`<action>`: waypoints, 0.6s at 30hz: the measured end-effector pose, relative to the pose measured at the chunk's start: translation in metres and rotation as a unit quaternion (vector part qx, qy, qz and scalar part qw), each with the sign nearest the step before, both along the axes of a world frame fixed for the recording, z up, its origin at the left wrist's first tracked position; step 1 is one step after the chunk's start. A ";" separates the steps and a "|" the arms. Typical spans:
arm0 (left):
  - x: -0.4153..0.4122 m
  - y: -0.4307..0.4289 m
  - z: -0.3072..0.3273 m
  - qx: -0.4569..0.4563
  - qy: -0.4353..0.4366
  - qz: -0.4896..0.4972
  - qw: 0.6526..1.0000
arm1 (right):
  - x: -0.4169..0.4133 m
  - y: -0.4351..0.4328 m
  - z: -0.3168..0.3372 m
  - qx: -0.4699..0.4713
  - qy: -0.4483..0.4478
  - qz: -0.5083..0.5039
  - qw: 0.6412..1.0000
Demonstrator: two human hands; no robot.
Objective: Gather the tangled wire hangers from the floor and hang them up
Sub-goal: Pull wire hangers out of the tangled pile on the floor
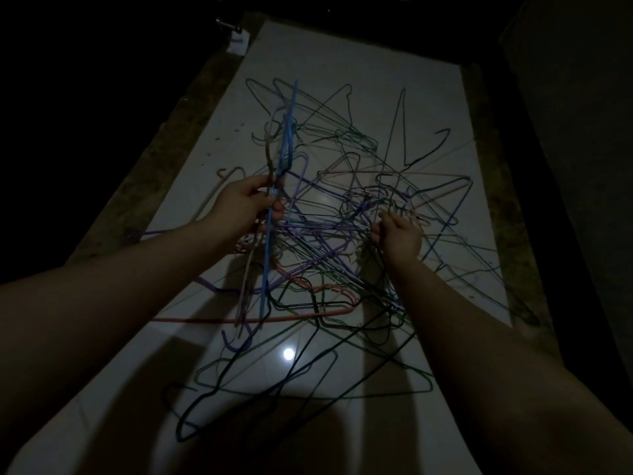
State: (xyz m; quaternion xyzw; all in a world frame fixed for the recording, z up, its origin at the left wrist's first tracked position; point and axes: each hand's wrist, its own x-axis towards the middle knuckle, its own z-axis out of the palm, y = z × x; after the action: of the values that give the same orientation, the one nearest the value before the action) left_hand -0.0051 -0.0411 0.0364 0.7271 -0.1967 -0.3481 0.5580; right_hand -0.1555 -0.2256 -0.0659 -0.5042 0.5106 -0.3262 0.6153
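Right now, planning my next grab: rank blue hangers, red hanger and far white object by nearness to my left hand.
1. blue hangers, gripped in left hand.
2. red hanger, on floor, nearer me.
3. white object, far top left.

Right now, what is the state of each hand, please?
Left hand: closed, holding the blue hanger and a few others.
Right hand: fingers curled in the hanger pile; a grip cannot be told.

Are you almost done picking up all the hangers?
Not nearly. Done: no hung-up hanger shows here. In hand: the left hand grips the blue hanger and a few more, and the right hand pinches wires in the pile. Left: most hangers lie tangled on the floor.
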 end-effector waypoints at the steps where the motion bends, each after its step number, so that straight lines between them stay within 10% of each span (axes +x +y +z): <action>1: 0.000 0.000 -0.001 0.001 -0.001 -0.001 1.000 | 0.001 0.000 0.000 -0.003 -0.004 0.002 1.000; 18: -0.002 -0.014 0.003 -0.019 0.007 0.015 1.000 | 0.025 -0.002 0.081 -0.122 -0.053 -0.004 0.991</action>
State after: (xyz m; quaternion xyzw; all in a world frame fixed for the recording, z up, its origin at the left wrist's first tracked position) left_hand -0.0073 -0.0550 0.0395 0.7167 -0.1886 -0.3406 0.5786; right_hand -0.1305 -0.2279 0.0149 -0.5555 0.4360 -0.4149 0.5737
